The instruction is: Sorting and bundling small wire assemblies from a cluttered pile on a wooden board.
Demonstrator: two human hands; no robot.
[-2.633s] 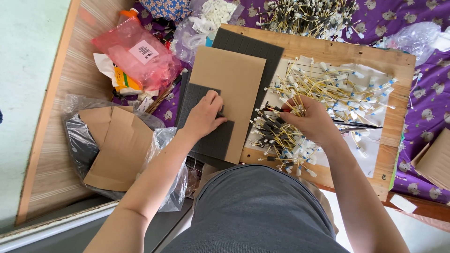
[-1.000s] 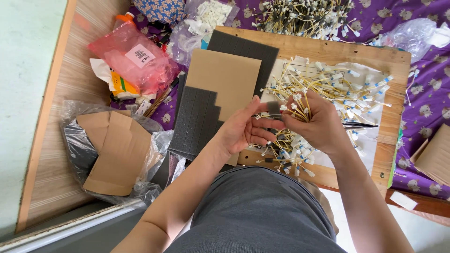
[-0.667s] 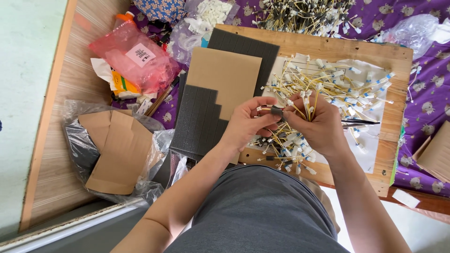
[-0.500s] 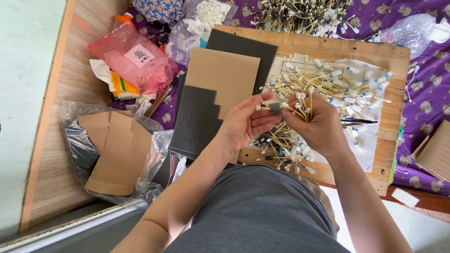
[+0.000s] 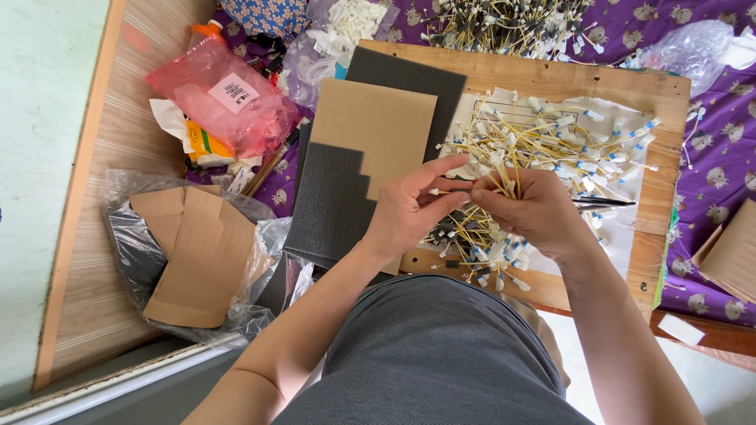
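**Hands meeting over the wire pile**

Right hand closed round a small bunch of yellow wires, tips fanning upward. Left hand pinching one white-tipped wire between thumb and forefinger, other fingers loosely spread, fingertips touching the right hand's. Both held just above the near edge of the board.

Loose wire pile spread on white paper across the board's middle and right side. Black tool lying just right of the right hand, partly hidden. Grey foam sheets and a tan card overlapping at the board's left edge. Second wire heap beyond the far edge, on purple cloth.

Pink bag near the far left corner, contents unclear. Clear bag of white parts beside it. Dark plastic bag on the left holding brown cardboard. Clear bag off the far right corner, contents unclear.
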